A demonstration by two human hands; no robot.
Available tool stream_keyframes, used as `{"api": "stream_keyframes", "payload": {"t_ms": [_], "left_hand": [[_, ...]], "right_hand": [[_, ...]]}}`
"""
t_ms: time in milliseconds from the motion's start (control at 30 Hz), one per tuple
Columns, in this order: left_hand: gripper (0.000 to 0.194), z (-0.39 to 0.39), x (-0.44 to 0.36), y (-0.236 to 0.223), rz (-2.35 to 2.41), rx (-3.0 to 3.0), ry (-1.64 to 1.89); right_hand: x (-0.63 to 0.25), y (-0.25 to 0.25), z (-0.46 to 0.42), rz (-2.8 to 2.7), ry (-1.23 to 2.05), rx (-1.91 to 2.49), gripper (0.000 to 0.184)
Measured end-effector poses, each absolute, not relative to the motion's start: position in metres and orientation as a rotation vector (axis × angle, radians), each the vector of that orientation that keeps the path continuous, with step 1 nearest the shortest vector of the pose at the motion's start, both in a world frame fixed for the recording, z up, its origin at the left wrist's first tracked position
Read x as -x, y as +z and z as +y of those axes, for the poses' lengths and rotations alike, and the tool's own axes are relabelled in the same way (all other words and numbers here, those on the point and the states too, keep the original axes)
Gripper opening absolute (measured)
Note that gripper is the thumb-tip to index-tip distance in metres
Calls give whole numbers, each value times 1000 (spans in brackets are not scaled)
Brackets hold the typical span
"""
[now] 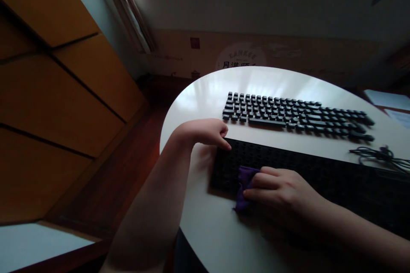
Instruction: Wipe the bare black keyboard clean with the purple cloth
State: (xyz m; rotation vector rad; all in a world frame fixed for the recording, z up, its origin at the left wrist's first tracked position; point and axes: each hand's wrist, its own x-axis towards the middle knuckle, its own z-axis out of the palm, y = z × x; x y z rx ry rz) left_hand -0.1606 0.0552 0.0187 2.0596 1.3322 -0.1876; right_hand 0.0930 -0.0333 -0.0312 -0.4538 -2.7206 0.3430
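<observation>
A black keyboard base (307, 165) without its keycaps lies across the white table. My left hand (206, 131) is at its far left corner, fingers curled and the thumb pressed on the edge. In my right hand (282, 185) is a bunched purple cloth (246, 183), gripped between fingers and thumb and touching the left part of the base. Behind the base, the loose black keycaps (272, 111) stand on the table in keyboard order, with the long space bar (267, 123) in the front row.
The round white table (188, 102) has a curved edge at left and back. A coiled black cable (384, 155) lies at the right. Papers (389, 99) rest beyond the right edge. A wooden cabinet (86, 76) stands left, and a printed cardboard panel (173, 51) leans under the window.
</observation>
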Motion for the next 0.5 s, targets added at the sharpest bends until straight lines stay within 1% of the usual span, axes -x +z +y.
{"api": "stream_keyframes", "payload": {"t_ms": [133, 200, 300, 500], "left_hand": [[40, 55, 161, 18, 1324, -2043, -177], [39, 55, 161, 17, 1326, -2043, -165], [38, 55, 161, 15, 1326, -2052, -149], [41, 56, 162, 12, 1317, -2030, -129]], "right_hand": [[-94, -28, -30, -2640, 398, 422, 14], [-94, -25, -30, -2519, 350, 382, 14], [-90, -18, -30, -2395, 237, 380, 21], [-70, -15, -30, -2640, 64, 313, 15]]}}
